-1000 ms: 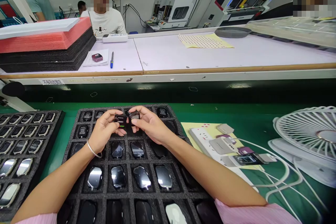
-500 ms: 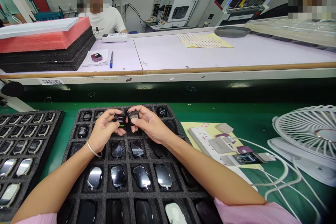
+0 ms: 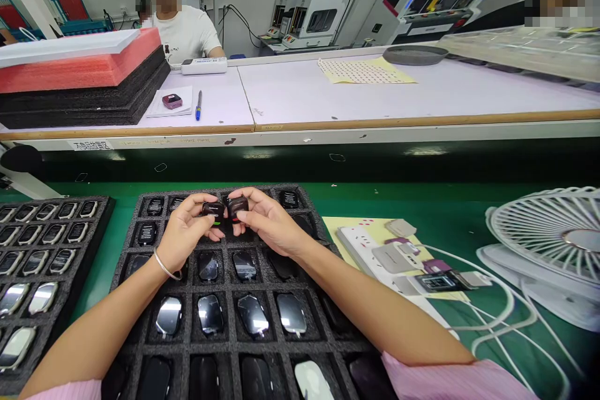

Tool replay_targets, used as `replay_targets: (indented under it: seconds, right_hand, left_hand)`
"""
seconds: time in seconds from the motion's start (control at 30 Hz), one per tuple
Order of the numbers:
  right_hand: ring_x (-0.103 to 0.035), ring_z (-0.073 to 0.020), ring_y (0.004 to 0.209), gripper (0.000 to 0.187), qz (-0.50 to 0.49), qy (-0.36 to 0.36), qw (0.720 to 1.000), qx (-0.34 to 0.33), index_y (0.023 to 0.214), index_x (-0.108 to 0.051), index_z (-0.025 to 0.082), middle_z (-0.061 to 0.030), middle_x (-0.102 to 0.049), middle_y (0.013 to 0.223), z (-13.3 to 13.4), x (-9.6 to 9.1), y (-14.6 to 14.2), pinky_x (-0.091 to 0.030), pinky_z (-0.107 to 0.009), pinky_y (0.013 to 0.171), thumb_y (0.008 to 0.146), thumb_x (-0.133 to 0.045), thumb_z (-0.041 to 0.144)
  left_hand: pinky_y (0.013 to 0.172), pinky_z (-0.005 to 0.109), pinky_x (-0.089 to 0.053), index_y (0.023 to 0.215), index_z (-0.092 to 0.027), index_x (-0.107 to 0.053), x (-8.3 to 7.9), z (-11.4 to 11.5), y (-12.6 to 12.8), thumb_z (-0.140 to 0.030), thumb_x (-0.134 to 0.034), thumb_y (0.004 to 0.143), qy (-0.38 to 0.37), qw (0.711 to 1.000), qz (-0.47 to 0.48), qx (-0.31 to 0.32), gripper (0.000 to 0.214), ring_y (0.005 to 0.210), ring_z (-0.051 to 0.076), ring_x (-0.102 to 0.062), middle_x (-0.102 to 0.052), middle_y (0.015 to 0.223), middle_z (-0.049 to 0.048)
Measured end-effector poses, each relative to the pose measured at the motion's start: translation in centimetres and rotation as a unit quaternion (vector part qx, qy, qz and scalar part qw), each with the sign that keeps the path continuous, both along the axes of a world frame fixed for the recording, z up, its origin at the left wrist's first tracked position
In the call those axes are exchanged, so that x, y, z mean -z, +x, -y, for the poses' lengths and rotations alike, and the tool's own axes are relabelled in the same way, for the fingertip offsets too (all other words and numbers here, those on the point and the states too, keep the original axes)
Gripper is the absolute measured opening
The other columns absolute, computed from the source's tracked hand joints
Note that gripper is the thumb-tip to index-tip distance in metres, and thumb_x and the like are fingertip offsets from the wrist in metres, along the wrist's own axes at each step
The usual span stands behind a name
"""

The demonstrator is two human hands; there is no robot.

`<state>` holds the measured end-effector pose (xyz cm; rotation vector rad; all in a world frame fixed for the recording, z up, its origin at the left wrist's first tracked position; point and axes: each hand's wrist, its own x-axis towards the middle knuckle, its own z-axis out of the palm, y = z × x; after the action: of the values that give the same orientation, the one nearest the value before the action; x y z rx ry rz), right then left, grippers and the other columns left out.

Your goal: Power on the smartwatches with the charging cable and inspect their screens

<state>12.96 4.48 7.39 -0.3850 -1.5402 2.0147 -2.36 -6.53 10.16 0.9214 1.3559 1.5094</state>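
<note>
Small dark rounded-square device [image 3: 212,209] clamped in left hand [image 3: 184,234], matching dark device [image 3: 237,205] clamped in right hand [image 3: 267,223], both held together above black foam compartment tray [image 3: 323,232], centre of frame

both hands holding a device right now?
Yes: the left hand pinches one dark device and the right hand another, above the foam tray.

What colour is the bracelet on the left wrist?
Silver; the bracelet on the left hand shows in the head view.

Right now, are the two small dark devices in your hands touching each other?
Cannot tell. In the head view the left device and right device sit side by side above the foam tray; no clear gap or contact shows.
</note>
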Motion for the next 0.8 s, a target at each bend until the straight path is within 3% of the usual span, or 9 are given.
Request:
replay_targets:
  seconds: [0.13, 0.43, 0.57, 0.67, 0.73, 0.8]
  right_hand:
    - [-0.062, -0.0122, 0.062, 0.036, 0.003, 0.008, 1.000, 0.003, 0.110, -0.058, 0.022, 0.0015, -0.065, 0.083, 0.0, 0.0, -0.1, -0.047, -0.030, 0.062, 0.080, -0.073, 0.033]
    - [-0.063, -0.0117, 0.062, 0.035, -0.005, 0.000, 1.000, 0.001, 0.110, -0.059, 0.021, 0.0010, -0.066, 0.085, 0.1, -0.2, -0.1, -0.046, -0.028, 0.062, 0.077, -0.070, 0.022]
    - [-0.063, -0.0117, 0.062, 0.036, -0.014, -0.006, 1.000, 0.011, 0.110, -0.059, 0.021, 0.0005, -0.067, 0.086, -0.1, -0.3, -0.1, -0.047, -0.028, 0.061, 0.076, -0.072, 0.022]
    - [-0.066, -0.0134, 0.070, 0.045, -0.021, -0.015, 1.000, 0.014, 0.118, -0.057, 0.023, -0.0018, -0.069, 0.093, -0.1, -0.4, -0.3, -0.052, -0.029, 0.067, 0.077, -0.075, 0.025]
    - [-0.069, -0.0158, 0.079, 0.052, -0.022, -0.019, 1.000, -0.007, 0.125, -0.054, 0.024, -0.0056, -0.068, 0.105, 0.2, -0.7, -0.2, -0.055, -0.032, 0.073, 0.079, -0.077, 0.029]
    - [-0.071, -0.0172, 0.082, 0.054, -0.025, -0.011, 0.999, -0.035, 0.129, -0.053, 0.026, -0.0068, -0.066, 0.110, 1.1, -1.3, 0.1, -0.056, -0.034, 0.076, 0.080, -0.077, 0.033]
  left_hand:
    - [0.057, 0.025, -0.058, 0.103, -0.018, -0.059, 0.0, 0.0, 0.0, -0.026, -0.074, 0.073, 0.000, 1.000, -0.001, -0.005, 0.034, 0.057, 0.013, -0.070, -0.068, 0.086, -0.0008]
    - [0.059, 0.026, -0.057, 0.109, -0.017, -0.061, 0.1, -0.2, -0.3, -0.021, -0.070, 0.072, -0.004, 1.000, -0.004, 0.001, 0.038, 0.059, 0.013, -0.070, -0.068, 0.090, 0.0012]
    - [0.065, 0.022, -0.055, 0.116, -0.020, -0.061, -1.3, 0.5, 0.3, -0.012, -0.076, 0.067, 0.021, 1.000, -0.007, 0.020, 0.052, 0.070, 0.012, -0.067, -0.068, 0.098, 0.0034]
    - [0.067, 0.019, -0.054, 0.121, -0.027, -0.063, -3.2, 3.3, 1.8, -0.008, -0.083, 0.064, 0.029, 0.988, 0.062, 0.136, 0.063, 0.087, 0.015, -0.067, -0.067, 0.111, 0.0062]
    - [0.065, 0.019, -0.054, 0.125, -0.031, -0.064, -4.6, 5.8, 3.2, -0.016, -0.086, 0.067, -0.002, 0.954, 0.145, 0.262, 0.064, 0.088, 0.017, -0.069, -0.068, 0.108, 0.0066]
    - [0.071, 0.021, -0.056, 0.123, -0.031, -0.068, -5.7, 7.9, 4.5, -0.028, -0.086, 0.072, -0.027, 0.919, 0.224, 0.322, 0.055, 0.089, 0.019, -0.070, -0.070, 0.101, 0.0072]
